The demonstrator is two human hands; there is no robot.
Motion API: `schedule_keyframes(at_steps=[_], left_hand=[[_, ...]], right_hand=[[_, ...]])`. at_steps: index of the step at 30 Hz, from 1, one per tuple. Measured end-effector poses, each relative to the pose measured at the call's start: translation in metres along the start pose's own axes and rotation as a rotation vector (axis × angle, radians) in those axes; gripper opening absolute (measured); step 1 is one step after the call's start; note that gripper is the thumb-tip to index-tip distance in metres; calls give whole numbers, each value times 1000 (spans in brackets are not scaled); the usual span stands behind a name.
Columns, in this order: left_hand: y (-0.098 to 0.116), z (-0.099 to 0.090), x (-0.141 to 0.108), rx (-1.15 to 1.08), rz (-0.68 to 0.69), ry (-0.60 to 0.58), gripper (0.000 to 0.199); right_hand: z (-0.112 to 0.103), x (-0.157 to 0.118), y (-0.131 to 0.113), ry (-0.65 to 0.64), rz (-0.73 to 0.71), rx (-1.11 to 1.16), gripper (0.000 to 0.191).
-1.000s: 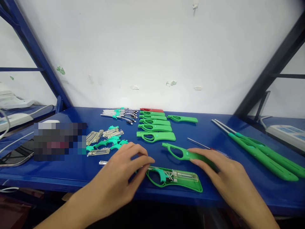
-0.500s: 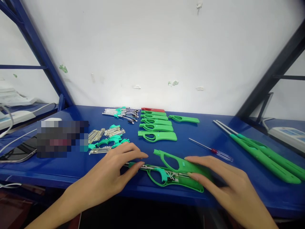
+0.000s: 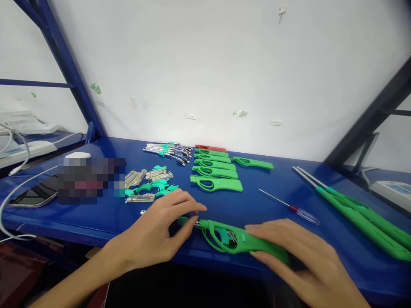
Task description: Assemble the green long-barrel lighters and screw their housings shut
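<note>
At the bench's front edge lies a long-nozzle lighter (image 3: 239, 241), its green upper shell half resting over the lower half and slightly out of line with it. A teal trigger and thin wires show through the handle loop. My left hand (image 3: 168, 222) pinches the metal nozzle end with thumb and forefinger; the nozzle's tip (image 3: 143, 212) pokes out beyond the hand. My right hand (image 3: 295, 252) grips the wide handle end, thumb and fingers on both sides of the shell. Its far end is hidden under the palm.
Green shell halves (image 3: 216, 184) and a red one (image 3: 210, 148) lie stacked behind. Left are nozzle rods (image 3: 160, 147), clear fuel tanks (image 3: 136, 177) and teal triggers (image 3: 159, 185). A screwdriver (image 3: 303, 214) and two long green lighters (image 3: 356, 209) lie right. A phone (image 3: 35, 192) sits far left.
My right hand has lowered the upper green shell half onto the lower half, covering most of the inner parts. My left hand keeps its pinch on the nozzle. The view has shifted slightly.
</note>
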State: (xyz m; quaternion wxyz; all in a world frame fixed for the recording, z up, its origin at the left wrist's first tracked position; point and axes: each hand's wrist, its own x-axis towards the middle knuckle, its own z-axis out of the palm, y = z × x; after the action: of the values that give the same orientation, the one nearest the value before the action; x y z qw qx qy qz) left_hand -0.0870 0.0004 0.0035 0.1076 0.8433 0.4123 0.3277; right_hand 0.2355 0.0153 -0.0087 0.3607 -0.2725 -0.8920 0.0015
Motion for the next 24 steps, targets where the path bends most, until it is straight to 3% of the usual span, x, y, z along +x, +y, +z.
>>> schedule_keyframes(at_steps=[7, 24], left_hand=[[4, -1, 2, 0, 61, 3, 26], [8, -2, 4, 21, 44, -84, 26]], right_hand=[[6, 2, 1, -73, -57, -49, 23], [9, -1, 1, -73, -32, -55, 18]])
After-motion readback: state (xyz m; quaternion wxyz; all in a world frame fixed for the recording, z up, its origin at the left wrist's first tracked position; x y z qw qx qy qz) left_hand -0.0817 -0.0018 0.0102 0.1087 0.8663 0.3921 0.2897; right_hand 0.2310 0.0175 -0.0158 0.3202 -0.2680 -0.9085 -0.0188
